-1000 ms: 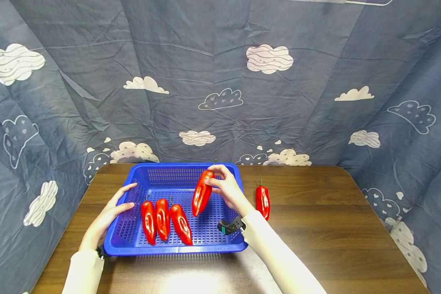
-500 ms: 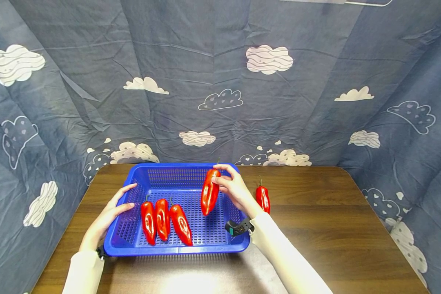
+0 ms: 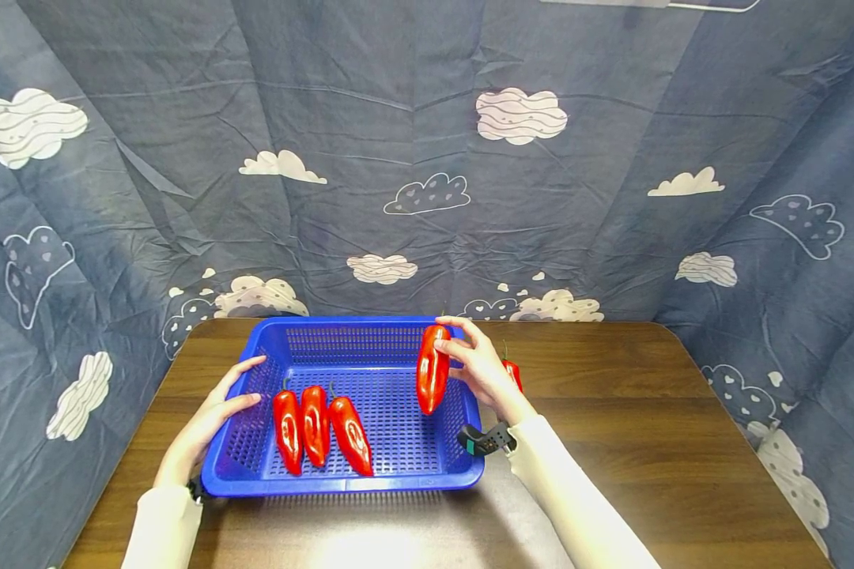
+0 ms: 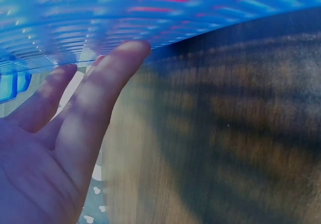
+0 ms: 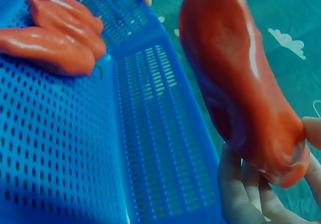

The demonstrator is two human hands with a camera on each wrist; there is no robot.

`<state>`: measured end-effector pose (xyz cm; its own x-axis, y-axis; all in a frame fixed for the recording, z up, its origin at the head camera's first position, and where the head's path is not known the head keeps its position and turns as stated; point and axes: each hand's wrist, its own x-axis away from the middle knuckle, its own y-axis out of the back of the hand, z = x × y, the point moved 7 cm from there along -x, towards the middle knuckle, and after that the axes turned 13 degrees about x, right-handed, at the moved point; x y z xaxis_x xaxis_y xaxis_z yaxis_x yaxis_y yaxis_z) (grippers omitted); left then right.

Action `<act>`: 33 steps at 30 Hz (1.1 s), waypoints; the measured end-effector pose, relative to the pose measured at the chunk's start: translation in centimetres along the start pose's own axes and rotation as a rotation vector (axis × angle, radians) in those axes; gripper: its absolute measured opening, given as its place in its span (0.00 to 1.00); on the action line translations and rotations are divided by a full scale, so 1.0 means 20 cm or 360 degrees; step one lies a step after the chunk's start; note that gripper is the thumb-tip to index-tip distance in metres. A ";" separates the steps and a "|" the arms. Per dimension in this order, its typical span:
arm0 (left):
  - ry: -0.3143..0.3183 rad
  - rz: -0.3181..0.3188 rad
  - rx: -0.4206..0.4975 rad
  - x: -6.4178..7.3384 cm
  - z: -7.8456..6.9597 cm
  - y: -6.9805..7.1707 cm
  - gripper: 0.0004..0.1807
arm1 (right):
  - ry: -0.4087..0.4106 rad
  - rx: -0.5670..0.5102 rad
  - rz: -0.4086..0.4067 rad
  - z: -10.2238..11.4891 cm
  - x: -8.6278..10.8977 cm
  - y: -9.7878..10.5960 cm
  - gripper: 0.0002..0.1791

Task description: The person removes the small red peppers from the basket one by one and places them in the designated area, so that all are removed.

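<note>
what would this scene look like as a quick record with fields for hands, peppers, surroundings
left hand: at left side of blue basket, fingers extended
right hand: grips held pepper near one end
held pepper: red, raised, near basket's right end
basket peppers: three, red, side by side
loose pepper: red, on table, partly hidden
backdrop: dark fabric, clouds

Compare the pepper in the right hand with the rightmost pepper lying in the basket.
The held pepper is gripped in the right hand; the rightmost basket pepper is touched by no hand.

The held pepper is raised, while the basket pepper lies on the floor of the basket.

In the head view, the held pepper's lower end slants slightly left; the basket pepper's slants right.

Both are red, glossy and elongated.
</note>
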<state>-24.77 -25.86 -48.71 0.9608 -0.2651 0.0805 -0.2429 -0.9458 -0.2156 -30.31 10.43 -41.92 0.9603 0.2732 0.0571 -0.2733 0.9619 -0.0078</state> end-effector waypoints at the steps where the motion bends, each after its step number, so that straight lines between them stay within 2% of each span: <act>1: 0.0002 -0.0003 0.0000 0.00 0.00 0.00 0.31 | 0.0001 -0.0003 -0.0004 0.00 0.00 0.01 0.25; 18: 0.0015 -0.0011 -0.0023 0.00 0.00 0.00 0.31 | -0.0001 0.0006 -0.0111 -0.05 0.03 0.19 0.23; 25: 0.0028 -0.0019 -0.0011 0.00 0.00 -0.01 0.31 | -0.0004 -0.0050 -0.0114 -0.04 0.06 0.24 0.17; 33: 0.0004 0.0002 -0.0031 0.00 -0.01 -0.01 0.31 | -0.0005 -0.0069 -0.0107 -0.05 0.09 0.30 0.20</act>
<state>-24.68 -25.73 -48.52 0.9603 -0.2666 0.0824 -0.2466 -0.9490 -0.1965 -30.11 16.66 -42.79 0.9761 0.2083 0.0619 -0.2057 0.9775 -0.0468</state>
